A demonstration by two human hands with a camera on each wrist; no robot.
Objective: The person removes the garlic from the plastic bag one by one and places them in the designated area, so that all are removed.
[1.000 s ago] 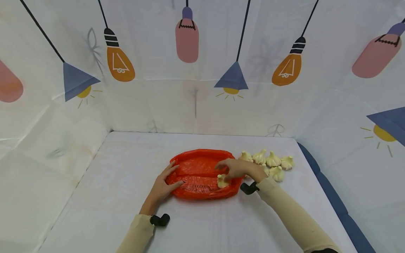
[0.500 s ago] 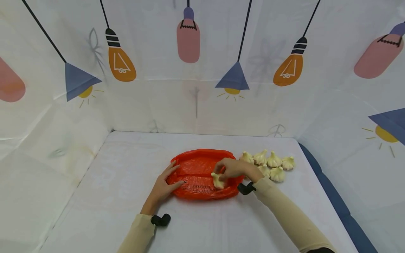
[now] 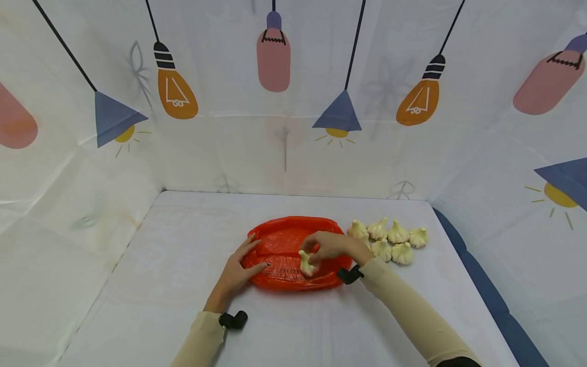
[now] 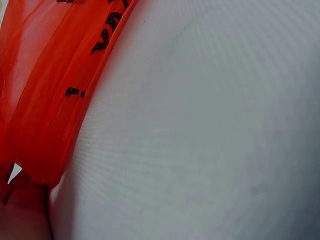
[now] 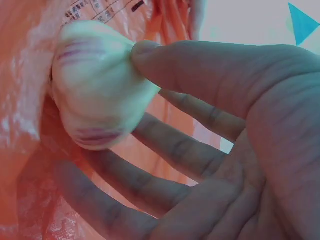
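A red plastic bag (image 3: pixel 279 242) with dark print lies on the white table, its edge raised in an oval rim. At its left end, my left hand (image 3: pixel 236 270) rests with spread fingers along the rim and the thumb over the front part. My right hand (image 3: pixel 330 244) pinches a garlic bulb (image 3: pixel 307 264) between thumb and fingers over the right half of the bag. Close up in the right wrist view, the pale garlic bulb (image 5: pixel 95 85) has purple streaks. Only a little of my left hand (image 4: pixel 22 215) appears in the left wrist view, beside red plastic.
Several more garlic bulbs (image 3: pixel 398 233) sit in a group on the table right of the bag, partly behind my right forearm. White sheeting with printed lamps (image 3: pixel 339 112) encloses the table at the back and sides. Something dark blue (image 3: pixel 472 280) runs along the right table edge.
My right hand has moved left across the bag, carrying the garlic bulb from near the right rim toward the middle. My left hand has stayed in place on the rim.
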